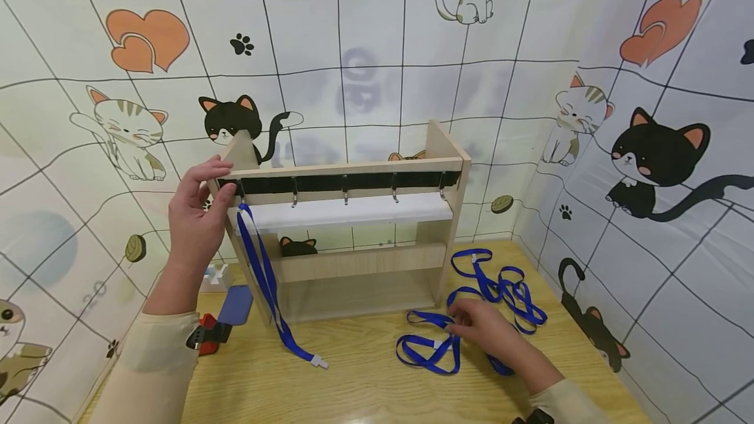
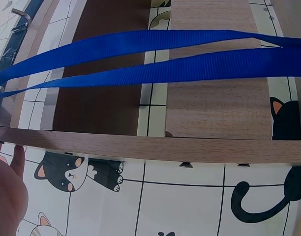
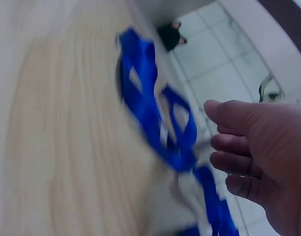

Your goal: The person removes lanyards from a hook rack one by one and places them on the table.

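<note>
A wooden rack (image 1: 362,260) with a black strip of metal hooks (image 1: 345,190) stands on the table. My left hand (image 1: 197,211) grips its upper left corner, thumb in front and fingers over the top edge; in the left wrist view that hand (image 2: 8,187) shows only partly, at the side panel (image 2: 140,147). One blue lanyard (image 1: 262,267) hangs from the leftmost hook, its white clip (image 1: 319,362) low in front. My right hand (image 1: 485,329) is over a loose blue lanyard (image 1: 432,352). In the right wrist view its fingers (image 3: 234,162) are loosely bent, with nothing between them, beside blurred blue lanyards (image 3: 140,98).
More blue lanyards (image 1: 509,296) lie tangled to the right of the rack. At the left are a blue flat piece (image 1: 235,305), a red object (image 1: 209,335) and a white item (image 1: 216,278). A cat-print sheet (image 1: 365,31) covers the walls close behind and to the sides.
</note>
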A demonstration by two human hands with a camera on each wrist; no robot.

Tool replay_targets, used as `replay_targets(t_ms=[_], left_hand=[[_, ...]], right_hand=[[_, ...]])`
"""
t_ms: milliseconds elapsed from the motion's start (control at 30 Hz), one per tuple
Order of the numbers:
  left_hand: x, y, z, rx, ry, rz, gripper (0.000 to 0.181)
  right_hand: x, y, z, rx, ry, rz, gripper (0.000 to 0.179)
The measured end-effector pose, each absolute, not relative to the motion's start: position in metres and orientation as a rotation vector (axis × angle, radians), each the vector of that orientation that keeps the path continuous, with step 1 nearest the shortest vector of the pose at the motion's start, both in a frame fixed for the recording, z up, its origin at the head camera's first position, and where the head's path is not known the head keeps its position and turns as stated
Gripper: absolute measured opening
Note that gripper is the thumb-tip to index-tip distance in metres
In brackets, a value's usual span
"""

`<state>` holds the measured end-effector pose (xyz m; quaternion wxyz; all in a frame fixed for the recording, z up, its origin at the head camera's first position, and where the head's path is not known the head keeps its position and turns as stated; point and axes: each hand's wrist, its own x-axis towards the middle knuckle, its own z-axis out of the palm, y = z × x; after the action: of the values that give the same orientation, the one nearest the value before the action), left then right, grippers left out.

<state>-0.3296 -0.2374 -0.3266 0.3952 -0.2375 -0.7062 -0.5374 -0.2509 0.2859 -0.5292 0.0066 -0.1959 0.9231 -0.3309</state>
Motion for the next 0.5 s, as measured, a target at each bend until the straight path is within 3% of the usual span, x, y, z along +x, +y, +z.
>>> replay_targets(t_ms=[267,500], left_hand=[[-0.333,-0.240,-0.329,-0.618,-1.774,-1.365,0.026],[-0.336,-0.242,-0.329,-0.625,-1.774,-1.352,0.026]], right_hand=[[-0.251,0.215,-0.497,-0.849,2.902,-1.169,0.015],[-0.259,0.130,-0.461,-1.091,2.946,-1.193,0.025]])
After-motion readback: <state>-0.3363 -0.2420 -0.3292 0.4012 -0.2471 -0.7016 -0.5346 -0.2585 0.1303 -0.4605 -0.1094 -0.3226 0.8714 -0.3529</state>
